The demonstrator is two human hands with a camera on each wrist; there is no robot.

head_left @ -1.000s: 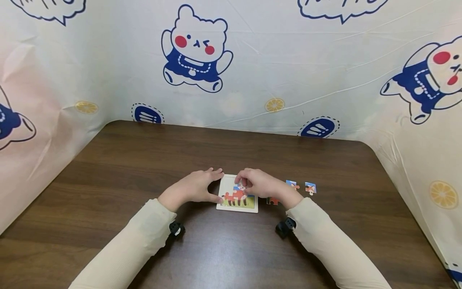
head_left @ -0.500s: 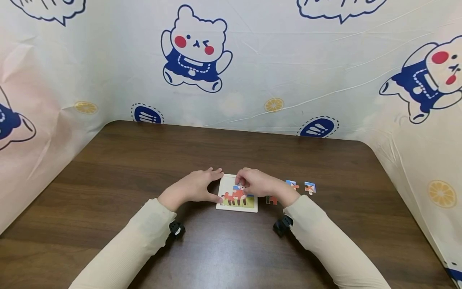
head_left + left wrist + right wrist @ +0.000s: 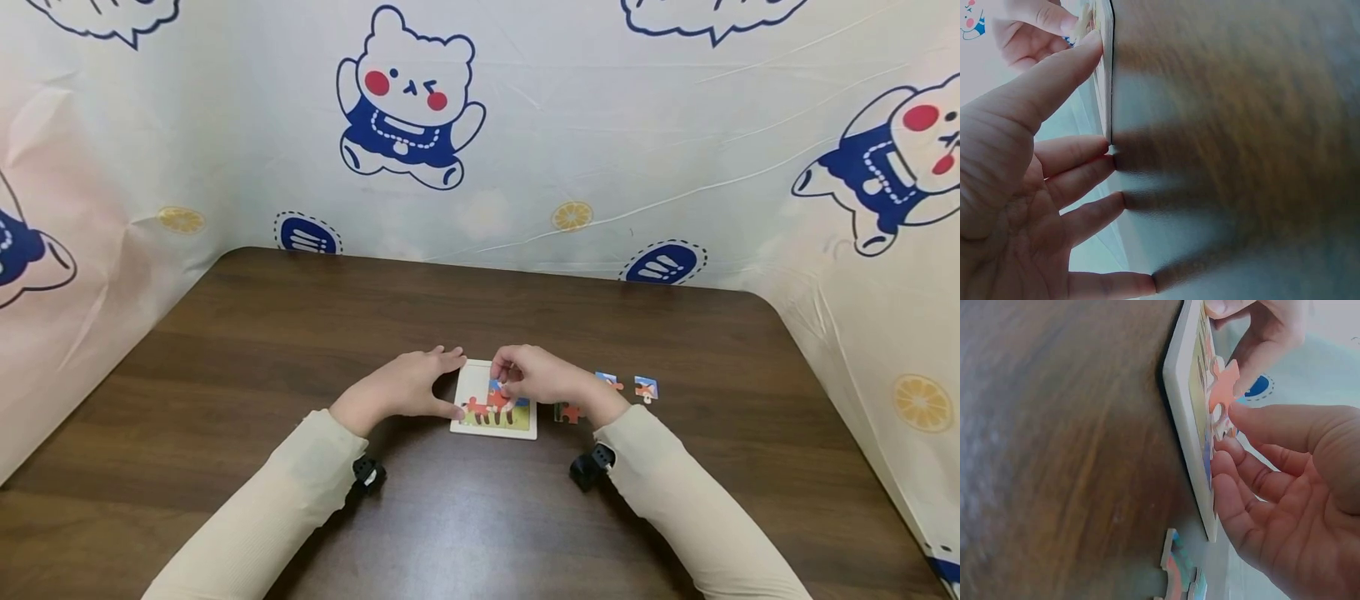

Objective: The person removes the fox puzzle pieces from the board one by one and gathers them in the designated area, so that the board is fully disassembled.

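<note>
A white-rimmed jigsaw tray (image 3: 495, 433) lies on the table, its lower part filled with red, green and blue picture pieces. My left hand (image 3: 408, 385) spreads along the tray's left side. In the left wrist view its thumb (image 3: 1066, 75) rests on the tray's edge, while the other fingers reach down straight at the corner and the tabletop. Over the assembled pieces, my right hand (image 3: 542, 377) pinches a red jigsaw piece (image 3: 1225, 384) between thumb and fingers. The right wrist view has that piece tilted up from the tray's surface.
Loose jigsaw pieces lie right of the tray: a blue one (image 3: 607, 379) behind the right wrist, another blue one (image 3: 646, 387) farther right, and red ones (image 3: 572, 412) close to the tray. A printed cloth (image 3: 525, 167) stands behind the brown table (image 3: 450, 300).
The piece in my right hand has turned, now showing blue and red where white and pink showed before. My left hand stays in place at the tray.
</note>
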